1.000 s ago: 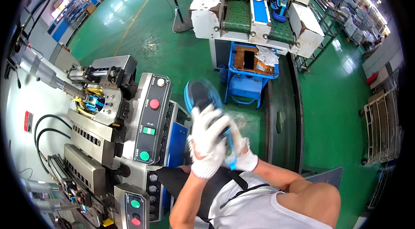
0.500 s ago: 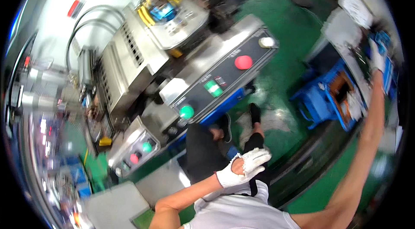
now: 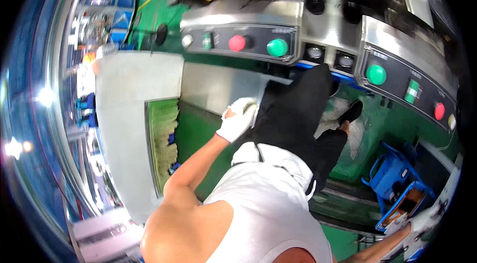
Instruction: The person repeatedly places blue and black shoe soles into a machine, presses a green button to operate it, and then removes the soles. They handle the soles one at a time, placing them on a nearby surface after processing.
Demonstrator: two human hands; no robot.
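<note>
My left hand (image 3: pixel 239 120), in a white glove, hangs beside my thigh in the black trousers (image 3: pixel 293 99). Its fingers look loosely bent and apart, and nothing shows in them. At the lower right, my right hand (image 3: pixel 425 219), also gloved, reaches out to the edge of a pale bench (image 3: pixel 439 208) with dark items on it. Blur hides its fingers and anything they may hold. Just beyond that hand stands a blue box (image 3: pixel 422 186) with a brown inside, next to a blue plastic stool (image 3: pixel 385 171).
Two machine control panels, one (image 3: pixel 241 42) ahead and another (image 3: pixel 405 84) to the right, carry green and red buttons. A grey-white tabletop (image 3: pixel 121 114) lies left, beside a green brush-like strip (image 3: pixel 161 144). My shoe (image 3: pixel 352 111) stands on the green floor.
The view has swung left, so the panels now sit higher and further right, and the tabletop is in full view. My right hand appears lower, near the rim; my left remains by my thigh.
</note>
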